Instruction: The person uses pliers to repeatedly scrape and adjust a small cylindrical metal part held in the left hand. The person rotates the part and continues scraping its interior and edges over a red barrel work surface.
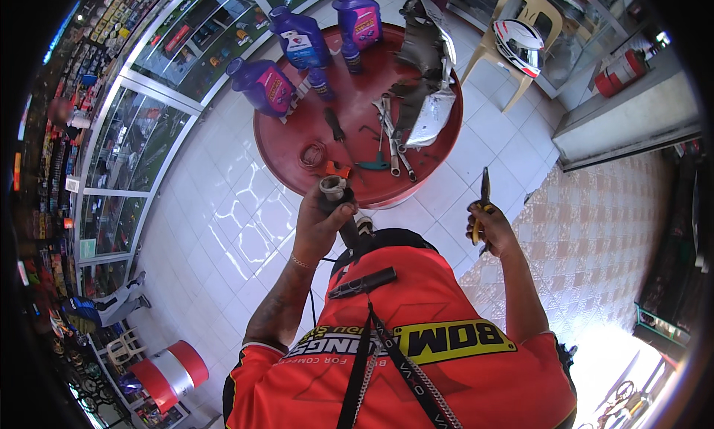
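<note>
My left hand is wrapped round a dark tube-shaped part with a pale, worn collar at its upper end; I cannot tell exactly what the part is. It is held upright in front of my waist, by the near edge of the red round table. Off to the right, over the floor, my right hand grips yellow-handled pliers, their long jaws pointing away from me. Closest to the left hand on the tabletop are a small orange piece and a wire coil.
Purple bottles stand along the table's far left. A screwdriver, a teal-handled tool and metal wrenches lie beside a silver-and-black panel. A chair holds a helmet. Glass cabinets line the left.
</note>
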Available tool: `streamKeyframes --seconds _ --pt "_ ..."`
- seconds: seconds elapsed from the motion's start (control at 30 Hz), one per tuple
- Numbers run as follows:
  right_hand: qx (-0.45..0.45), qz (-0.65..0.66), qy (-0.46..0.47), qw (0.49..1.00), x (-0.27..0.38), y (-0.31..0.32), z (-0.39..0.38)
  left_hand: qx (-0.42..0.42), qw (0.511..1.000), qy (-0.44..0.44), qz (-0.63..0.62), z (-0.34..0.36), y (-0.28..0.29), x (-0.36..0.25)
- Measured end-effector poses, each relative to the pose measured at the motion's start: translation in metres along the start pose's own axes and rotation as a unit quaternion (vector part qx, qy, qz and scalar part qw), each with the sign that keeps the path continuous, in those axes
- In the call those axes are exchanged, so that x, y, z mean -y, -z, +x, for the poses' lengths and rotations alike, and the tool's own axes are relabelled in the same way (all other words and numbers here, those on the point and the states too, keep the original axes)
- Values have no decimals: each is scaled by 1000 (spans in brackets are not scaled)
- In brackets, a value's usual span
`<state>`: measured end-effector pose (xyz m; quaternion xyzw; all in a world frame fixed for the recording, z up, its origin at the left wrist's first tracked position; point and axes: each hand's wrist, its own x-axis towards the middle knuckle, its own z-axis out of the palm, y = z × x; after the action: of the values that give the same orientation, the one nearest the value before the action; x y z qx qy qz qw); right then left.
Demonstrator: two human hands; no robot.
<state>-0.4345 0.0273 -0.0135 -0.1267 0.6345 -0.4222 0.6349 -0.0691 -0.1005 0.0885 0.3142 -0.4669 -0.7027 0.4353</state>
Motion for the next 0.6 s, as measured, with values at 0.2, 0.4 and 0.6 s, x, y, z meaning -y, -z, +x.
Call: streamKeyframes --seconds 0.2,0.4,0.6 --pt "-103 -3 -163 981 -106 154 52 17 999 29 -3 -2 -16 15" --pt "-149 -60 -223 961 -166 278 35 35 998 52 -2 -3 -29 24" --pt "-173 -90 -270 943 -197 335 9 49 996 74 10 -5 -35 29"
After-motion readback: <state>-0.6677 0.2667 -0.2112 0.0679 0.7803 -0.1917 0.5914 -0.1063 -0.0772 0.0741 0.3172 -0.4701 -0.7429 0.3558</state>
